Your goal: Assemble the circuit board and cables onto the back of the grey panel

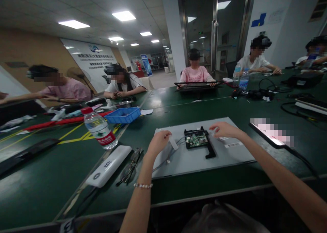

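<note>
On the left of the green table (68, 165), a red-capped bottle (99, 129) is standing near a blue tray (123, 115), while a white power bank (109, 166) and a pair of glasses (130, 165) are lying closer to the person. Next, the left hand (159, 143) is hovering over the left part of a grey panel (178, 165), its thumb and finger drawn narrow and apparently pinching the upper end of a white strip (173, 142); whether the lower end is sticking to the panel, I cannot tell. A thin cable (182, 141) is running from that side towards the circuit board (198, 139), which is sitting within a black bracket (211, 151) around the panel's middle. The work seems to be centring on the strip and the fittings about the board; from here, moving the strip would be calling for a light pinch and care not to tug the cable. The right hand (223, 129) is hanging just beyond the bracket's right side, fingers curling; whether they are gripping anything small, I cannot tell. Farther right, a lit phone (270, 134) is resting beside the panel.
</note>
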{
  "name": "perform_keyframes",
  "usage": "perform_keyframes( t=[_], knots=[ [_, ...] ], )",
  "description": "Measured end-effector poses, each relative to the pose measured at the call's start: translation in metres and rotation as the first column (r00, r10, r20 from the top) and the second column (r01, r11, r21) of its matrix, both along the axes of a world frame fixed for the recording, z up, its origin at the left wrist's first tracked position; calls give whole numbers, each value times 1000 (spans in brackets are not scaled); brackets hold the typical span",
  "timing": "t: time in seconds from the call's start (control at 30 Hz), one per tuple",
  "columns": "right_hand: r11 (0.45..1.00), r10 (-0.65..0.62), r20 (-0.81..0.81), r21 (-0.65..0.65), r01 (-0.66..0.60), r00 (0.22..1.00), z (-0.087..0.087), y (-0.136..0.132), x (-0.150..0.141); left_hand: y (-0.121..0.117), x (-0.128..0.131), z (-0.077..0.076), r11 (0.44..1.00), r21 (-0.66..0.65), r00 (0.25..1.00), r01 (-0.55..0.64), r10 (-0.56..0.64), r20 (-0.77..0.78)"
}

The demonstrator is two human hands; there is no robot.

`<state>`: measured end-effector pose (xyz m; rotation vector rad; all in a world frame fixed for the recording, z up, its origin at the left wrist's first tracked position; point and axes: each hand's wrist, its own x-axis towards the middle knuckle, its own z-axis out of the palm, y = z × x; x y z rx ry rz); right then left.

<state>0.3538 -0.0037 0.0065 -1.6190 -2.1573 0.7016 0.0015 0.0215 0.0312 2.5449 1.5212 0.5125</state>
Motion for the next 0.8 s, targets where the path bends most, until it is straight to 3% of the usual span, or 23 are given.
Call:
perform_keyframes(
  t=[0.13,0.57,0.7,0.8],
  knots=[
    [1000,-7,20,-15,8,1000,-8,-2,-6,-2,3,-5,999,37,1000,-27,27,-5],
    [989,-99,-12,110,100,995,-7,-4,2,-2,15,-8,961,273,999,-29,32,-7],
    [964,-159,25,217,150,987,-4,-3,-2,-5,24,-8,960,279,1000,19,-16,-13],
    [949,-78,53,309,58,996,4,0,-15,-8,30,-9,967,247,998,64,-63,-14]
  ],
)
